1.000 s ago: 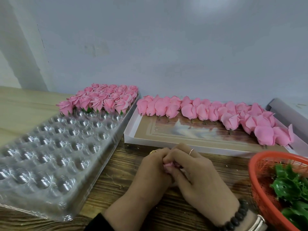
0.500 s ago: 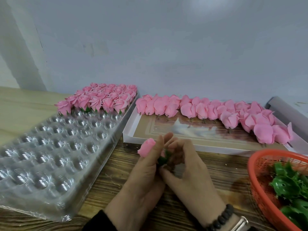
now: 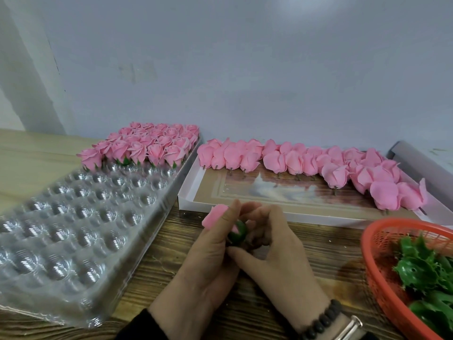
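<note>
Head view, work in hand: a green calyx (image 3: 237,233) is being fitted onto the base of a pink rose head (image 3: 214,218), held just above the wooden table (image 3: 323,251), in front of the white box (image 3: 186,201).
Left hand (image 3: 208,263): closed round the flower. Its fingers lie along the petals, with the bloom poking out up and to the left, probably so that the base faces the other hand.
Right hand (image 3: 277,261): curled in on the calyx, thumb underneath and fingertips over the top. It looks like a pinch that presses or turns the cup home; how far it is seated cannot be told.
Blister tray (image 3: 73,229): lies to the left. Finished roses (image 3: 147,147) stand upright in its far rows, and the near pockets are free, so the next open pocket is likely this flower's place.
Loose rose heads (image 3: 306,160): lie on their sides along the far edge of the white box, stubs pointing toward the person, handy to pick up.
Red basket (image 3: 367,244): at the right, holding spare calyxes (image 3: 416,271), near the right hand.
Edges: the tray's right rim touches or nearly touches the box's left corner, and the basket's rim bulges toward the right wrist.
Open room: a strip of bare table between tray and basket, and the near part of the box's floor.
</note>
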Available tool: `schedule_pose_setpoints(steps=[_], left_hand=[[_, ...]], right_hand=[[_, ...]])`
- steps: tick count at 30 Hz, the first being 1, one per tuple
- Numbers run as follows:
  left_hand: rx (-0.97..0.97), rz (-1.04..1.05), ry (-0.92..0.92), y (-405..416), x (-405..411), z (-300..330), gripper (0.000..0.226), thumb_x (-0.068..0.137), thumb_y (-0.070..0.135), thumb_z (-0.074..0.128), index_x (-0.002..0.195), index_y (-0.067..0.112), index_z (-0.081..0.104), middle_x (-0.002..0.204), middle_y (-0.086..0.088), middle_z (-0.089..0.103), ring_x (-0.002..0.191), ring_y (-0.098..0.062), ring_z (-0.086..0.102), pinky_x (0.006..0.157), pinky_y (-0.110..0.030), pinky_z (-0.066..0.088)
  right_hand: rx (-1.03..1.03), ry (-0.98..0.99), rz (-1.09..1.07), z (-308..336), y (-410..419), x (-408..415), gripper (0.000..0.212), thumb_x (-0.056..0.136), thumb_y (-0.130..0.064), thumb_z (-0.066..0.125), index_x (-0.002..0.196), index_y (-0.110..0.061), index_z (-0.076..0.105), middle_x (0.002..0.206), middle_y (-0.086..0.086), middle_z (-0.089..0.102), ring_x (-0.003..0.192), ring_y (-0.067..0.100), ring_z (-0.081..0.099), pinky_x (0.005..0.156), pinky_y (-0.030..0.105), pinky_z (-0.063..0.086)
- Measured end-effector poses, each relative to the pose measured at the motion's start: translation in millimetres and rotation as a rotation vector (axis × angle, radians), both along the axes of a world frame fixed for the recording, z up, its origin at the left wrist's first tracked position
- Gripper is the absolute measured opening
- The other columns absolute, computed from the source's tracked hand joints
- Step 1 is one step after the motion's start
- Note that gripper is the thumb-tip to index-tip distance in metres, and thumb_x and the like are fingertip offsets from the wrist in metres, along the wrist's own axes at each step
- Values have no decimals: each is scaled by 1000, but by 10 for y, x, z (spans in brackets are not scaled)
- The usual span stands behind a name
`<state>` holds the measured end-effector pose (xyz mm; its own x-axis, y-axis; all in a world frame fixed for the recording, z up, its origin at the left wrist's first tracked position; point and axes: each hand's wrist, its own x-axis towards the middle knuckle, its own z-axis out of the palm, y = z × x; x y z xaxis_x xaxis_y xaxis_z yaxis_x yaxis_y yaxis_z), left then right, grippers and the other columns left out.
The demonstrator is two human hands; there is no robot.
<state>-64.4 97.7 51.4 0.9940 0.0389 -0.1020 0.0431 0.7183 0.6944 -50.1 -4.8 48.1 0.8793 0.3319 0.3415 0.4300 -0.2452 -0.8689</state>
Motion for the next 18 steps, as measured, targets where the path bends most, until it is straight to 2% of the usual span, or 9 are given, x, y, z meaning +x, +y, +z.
schedule_pose_setpoints(steps=[3,6,8,10,13,15,16,18], left_hand=[[31,6,10,-3,5,-27,36,63,32,72,87,6,72,91,-17,65,85,-25,65,78,-34,55],[33,-56,-4,21,3,-32,59,52,32,88,97,-1,69,99,-19,65,93,-27,64,85,-36,53],[117,-72,-19,43,-5,-29,42,58,34,80,88,5,73,100,-15,67,94,-26,64,89,-37,45],[214,-58,-31,47,-11,-18,35,67,32,73,90,5,73,97,-17,66,91,-27,62,83,-36,44],[339,80,-107,50,4,-36,33,73,20,70,93,-6,69,92,-22,68,85,-30,67,78,-33,56],[617,223,-166,78,0,-36,26,73,13,70,82,-11,66,76,-15,69,70,-22,66,66,-22,54],[775,276,-197,88,0,-31,19,75,8,70,73,-10,64,65,-8,64,61,-16,59,57,-19,49],[1008,303,-209,99,-4,-35,23,78,7,69,58,6,58,53,2,52,52,-10,46,50,-20,40]], right_hand=[[-64,-76,-42,6,1,-6,35,64,-15,76,78,-34,50,75,-13,60,73,4,58,65,9,42],[75,90,46,46,-18,5,21,68,-11,75,78,-22,60,64,-9,61,59,2,55,58,11,42],[251,319,202,91,-62,26,15,73,-2,73,79,-12,63,60,-5,62,58,5,56,58,14,45],[314,450,294,108,-100,44,13,75,2,69,79,-9,63,61,-3,63,59,6,57,59,15,46],[211,287,193,75,-92,78,14,78,-1,66,84,-13,63,71,-4,65,67,2,57,65,13,46],[200,134,67,65,-95,93,20,79,-2,65,90,-18,62,81,-1,65,74,2,58,71,12,45],[180,46,22,70,-113,102,24,79,-4,67,94,-22,60,85,-2,64,78,2,58,74,11,44],[77,-128,0,84,-164,119,35,76,-15,72,102,-31,57,94,-7,60,88,4,56,80,9,41]])
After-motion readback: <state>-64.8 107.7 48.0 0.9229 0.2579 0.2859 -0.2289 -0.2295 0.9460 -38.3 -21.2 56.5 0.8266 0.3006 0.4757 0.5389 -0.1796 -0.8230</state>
